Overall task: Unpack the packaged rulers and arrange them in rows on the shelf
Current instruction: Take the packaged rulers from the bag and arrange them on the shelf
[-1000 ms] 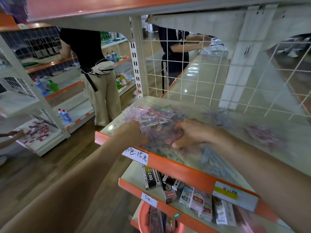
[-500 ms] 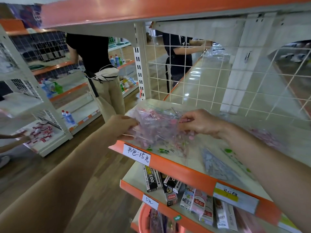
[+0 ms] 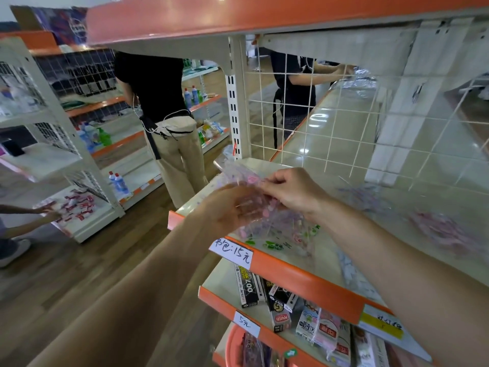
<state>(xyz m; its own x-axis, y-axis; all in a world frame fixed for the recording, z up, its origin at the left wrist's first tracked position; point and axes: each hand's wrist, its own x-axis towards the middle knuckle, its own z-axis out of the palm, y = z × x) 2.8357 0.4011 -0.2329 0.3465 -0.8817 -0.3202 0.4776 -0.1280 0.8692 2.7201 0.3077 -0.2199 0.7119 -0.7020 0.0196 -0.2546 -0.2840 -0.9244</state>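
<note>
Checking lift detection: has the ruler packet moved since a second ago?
Yes. The ruler packet rose off the shelf; its top corner now reaches the white upright's foot.

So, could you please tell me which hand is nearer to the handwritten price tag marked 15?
Left. The left hand holds the packet just above the price tag; the right hand sits higher and further right.

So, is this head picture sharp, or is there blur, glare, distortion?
Head view: the ruler packet held by left hand and right hand is motion-blurred; head view: light glares on the far shelf top; edges bow from the wide lens.
</note>
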